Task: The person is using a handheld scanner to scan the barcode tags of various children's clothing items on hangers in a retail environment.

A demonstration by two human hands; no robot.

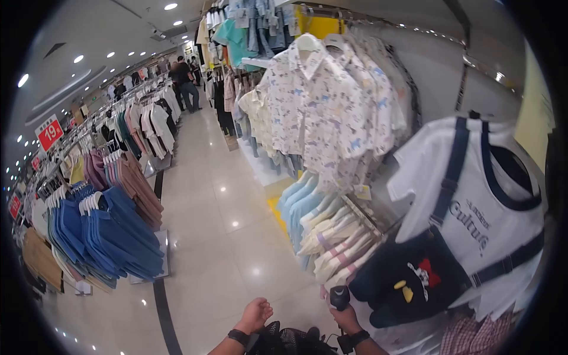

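While the right hand (347, 319) is clenched around a black device (339, 296) at six o'clock, low in view, the left hand (255, 315) hangs at its nine o'clock, loosely curled and holding nothing, just above black mesh (284, 342). Folded shirts (331, 236) sit at the device's twelve o'clock, a dark bag (408, 284) at three.

Up and to the right of the right hand (345, 316), a white T-shirt (473, 219) is displaying the word "Culture" in dark letters across its chest; a smaller line above it is staying too fine to read. Far up and to the left of the left hand (255, 315), a red sign (50, 133) is showing "19" in white digits. Smaller red signs (15, 206) below it are showing nothing legible.
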